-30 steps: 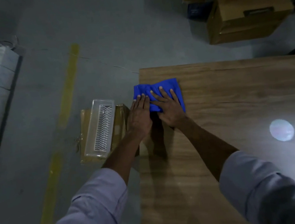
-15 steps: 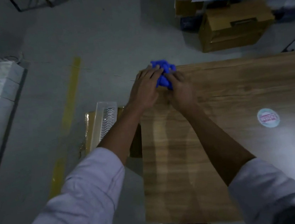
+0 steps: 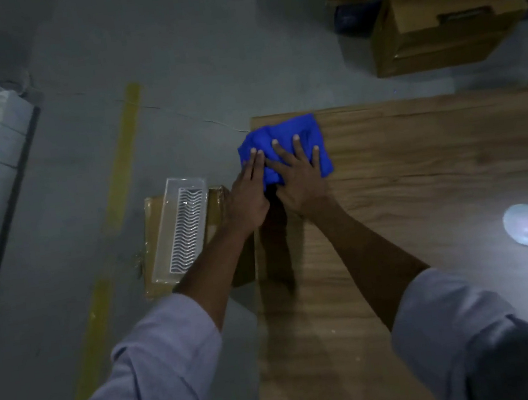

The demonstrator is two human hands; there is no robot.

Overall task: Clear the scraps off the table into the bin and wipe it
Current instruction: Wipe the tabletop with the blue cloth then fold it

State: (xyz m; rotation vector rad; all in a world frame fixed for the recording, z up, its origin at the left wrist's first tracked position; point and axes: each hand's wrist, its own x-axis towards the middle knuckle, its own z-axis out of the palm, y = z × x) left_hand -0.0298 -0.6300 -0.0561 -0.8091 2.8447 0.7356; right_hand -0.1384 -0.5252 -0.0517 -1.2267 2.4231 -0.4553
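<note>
Blue cloth (image 3: 285,137) at the table (image 3: 417,161) corner lies under both hands' flat fingers: left (image 3: 249,198) together, right (image 3: 300,182) spread.

A soft, matt blue cloth (image 3: 285,137) lies on a smooth wood-grain table (image 3: 416,154). The clear tray (image 3: 185,232) nearby looks like glossy plastic.

Cloth (image 3: 285,137) lies on the table (image 3: 418,164) at its far-left corner; tray (image 3: 183,229) sits on the floor, left of the table.
</note>
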